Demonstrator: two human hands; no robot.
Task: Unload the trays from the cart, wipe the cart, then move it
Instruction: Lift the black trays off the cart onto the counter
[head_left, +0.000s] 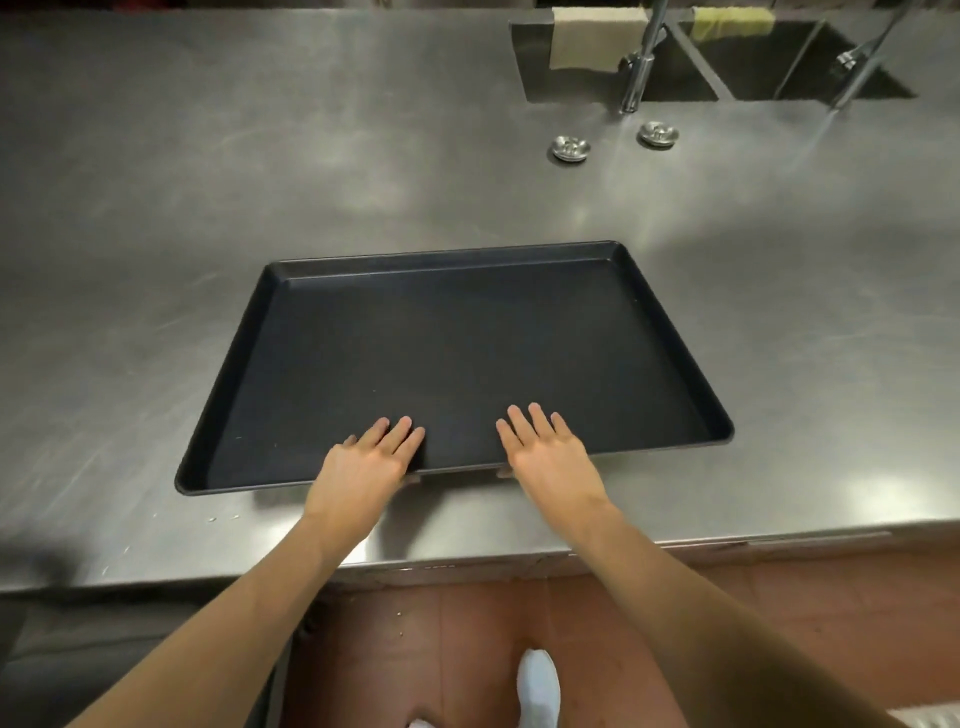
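Nearest, the left hand (371, 457) and right hand (550, 452) lie flat over the near rim of the black tray (467, 332), fingers spread and open, palms down; thumbs seem tucked under the rim, so no real grip. The tray sits on the steel counter (156, 208), near the front edge. To do this step well, I judge: push w/ both hands evenly so it slides straight, w/o turning, & stop before the sink (675, 62) and cloth (592, 41) further back. The cart is not in view.
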